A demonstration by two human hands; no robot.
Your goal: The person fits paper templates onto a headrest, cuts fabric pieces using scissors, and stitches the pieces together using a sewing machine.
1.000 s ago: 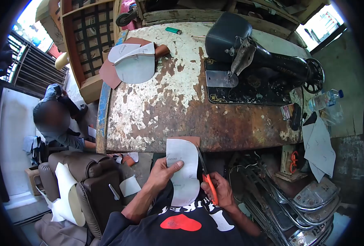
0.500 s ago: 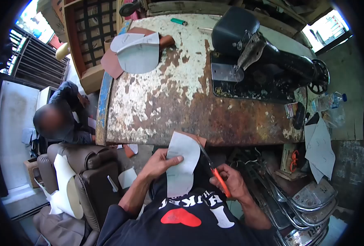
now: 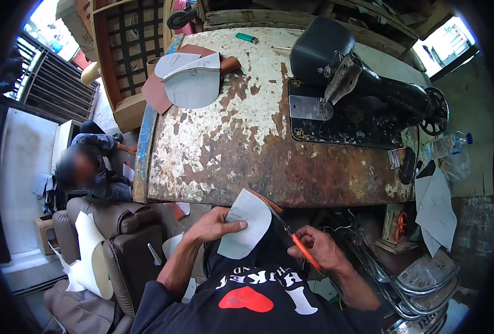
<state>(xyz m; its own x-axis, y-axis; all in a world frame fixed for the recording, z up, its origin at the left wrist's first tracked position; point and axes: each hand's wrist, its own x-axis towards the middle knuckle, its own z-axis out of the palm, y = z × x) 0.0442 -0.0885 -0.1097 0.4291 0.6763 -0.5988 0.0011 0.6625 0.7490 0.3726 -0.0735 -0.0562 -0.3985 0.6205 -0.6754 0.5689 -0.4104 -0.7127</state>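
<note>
"Head view: what is gripped?"
"White paper [image 3: 251, 232] is pinched by the left hand [image 3: 216, 225]; orange-handled scissors [image 3: 304, 250] are grasped by the right hand [image 3: 322, 250]."
"Where is the paper positioned?"
"It is held near the table's [image 3: 236, 161] front edge, against a brown sheet [image 3: 273, 206]."

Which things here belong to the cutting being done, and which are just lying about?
Part of the job:
orange-handled scissors, in the right hand
pale sheet, in the left hand
brown piece behind it
probably the pale and brown pieces on the table

Apparently just lying about:
green lighter
plastic bottle
</note>
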